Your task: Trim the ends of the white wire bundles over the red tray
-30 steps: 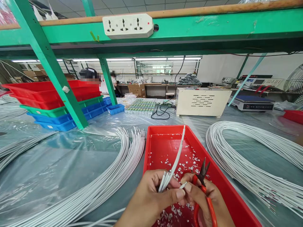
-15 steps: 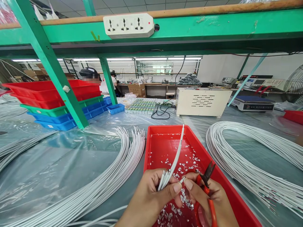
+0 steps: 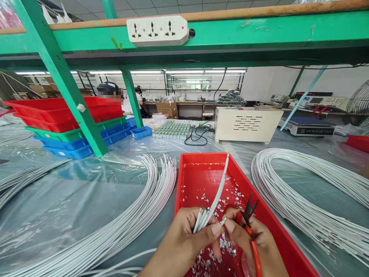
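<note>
My left hand [image 3: 191,234] is closed round several white cables [image 3: 217,198], whose cut ends stick up from the fist. One cable end shows between its thumb and finger. My right hand [image 3: 255,238] pinches the tip of that same cable end and also holds scissors [image 3: 255,250] with orange-red handles, their dark blades pointing up and slightly apart. Both hands are over a red tray [image 3: 191,184] scattered with small silvery foil scraps [image 3: 226,244]. The fingertips of the two hands nearly touch.
White cable bundles lie left [image 3: 138,211] and right [image 3: 288,192] of the tray. Behind stand a beige box [image 3: 245,125], a scale [image 3: 308,127], stacked bins [image 3: 63,134] and a green post [image 3: 69,92]. A power strip [image 3: 157,31] hangs overhead. People are at the back.
The upright cable tips have swung slightly to the right. The scissors in my right hand have shifted a little left and tilted.
</note>
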{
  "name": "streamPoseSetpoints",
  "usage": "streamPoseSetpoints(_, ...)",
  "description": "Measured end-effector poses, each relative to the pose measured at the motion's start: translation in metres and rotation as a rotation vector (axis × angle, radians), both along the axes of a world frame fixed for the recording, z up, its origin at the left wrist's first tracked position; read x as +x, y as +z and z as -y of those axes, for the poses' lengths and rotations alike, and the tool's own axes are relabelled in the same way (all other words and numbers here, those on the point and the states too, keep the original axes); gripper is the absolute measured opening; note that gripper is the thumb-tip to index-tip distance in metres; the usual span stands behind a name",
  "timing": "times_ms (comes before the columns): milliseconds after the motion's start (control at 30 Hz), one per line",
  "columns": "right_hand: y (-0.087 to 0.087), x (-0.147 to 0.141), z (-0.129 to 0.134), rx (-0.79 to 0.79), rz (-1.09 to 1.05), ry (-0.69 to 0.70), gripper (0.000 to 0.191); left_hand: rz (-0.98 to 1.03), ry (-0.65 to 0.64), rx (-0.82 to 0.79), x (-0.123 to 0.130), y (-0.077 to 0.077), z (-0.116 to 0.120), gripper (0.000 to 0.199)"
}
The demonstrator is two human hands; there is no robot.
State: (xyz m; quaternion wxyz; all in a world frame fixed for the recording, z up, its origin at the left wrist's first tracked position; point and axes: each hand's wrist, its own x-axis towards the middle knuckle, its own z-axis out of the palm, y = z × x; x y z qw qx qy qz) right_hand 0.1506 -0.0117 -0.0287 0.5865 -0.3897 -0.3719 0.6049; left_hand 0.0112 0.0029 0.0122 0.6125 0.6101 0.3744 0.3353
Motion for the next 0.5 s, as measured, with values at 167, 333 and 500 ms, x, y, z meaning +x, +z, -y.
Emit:
streamPoseSetpoints(167, 0.004, 0.0, -0.001, 0.04, 0.087, -0.123, 0.024, -0.006, 0.013, 0.012, -0.002, 0.0, -0.001, 0.035)
streamPoseSetpoints(333, 0.009, -0.005, 0.003, 0.006, 0.069, -0.248, 0.028, 0.043, 0.025, -0.005, -0.002, -0.001, 0.0, 0.027)
streamPoseSetpoints(500, 0.011, -0.004, 0.003, -0.031, 0.037, -0.163, 0.03, 0.08, 0.107, 0.028, 0.003, -0.002, 0.002, 0.019)
